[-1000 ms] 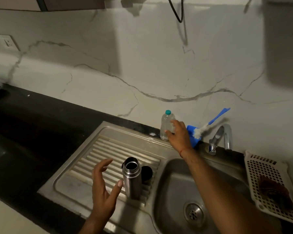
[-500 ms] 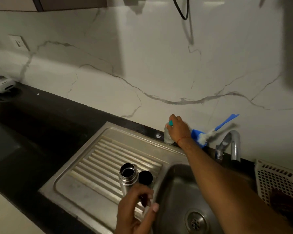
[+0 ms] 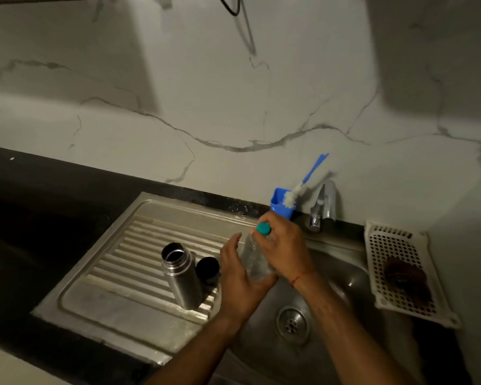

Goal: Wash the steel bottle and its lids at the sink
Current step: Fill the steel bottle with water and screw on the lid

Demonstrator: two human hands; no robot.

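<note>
Both hands are closing their grip on one clear plastic bottle (image 3: 254, 259) with a teal cap (image 3: 263, 228), holding it tilted over the near-left edge of the sink basin (image 3: 342, 276). Right hand (image 3: 285, 250) is wrapping the neck just below the cap, fingers clamped on it; left hand (image 3: 240, 279) is cupping the lower body and base, fingers curled against the plastic.

One steel bottle (image 3: 181, 276) is standing upright and uncapped on the ribbed drainboard (image 3: 117, 262), just beside the left hand on its left and apart from it. One black lid (image 3: 207, 269) is sitting on the drainboard between the steel bottle and the left hand, touching or nearly touching the bottle; I cannot tell which.

Behind the hands, one blue holder (image 3: 281, 205) is carrying one bottle brush (image 3: 306, 180) with a blue handle, leaning toward the wall. One tap (image 3: 324, 207) is standing to its right. One white perforated tray (image 3: 400, 270) is lying on the dark bench (image 3: 25, 218) at the right of the sink, with one dark scrubber (image 3: 404, 276) in it. One drain (image 3: 291, 323) is showing between the forearms.
</note>
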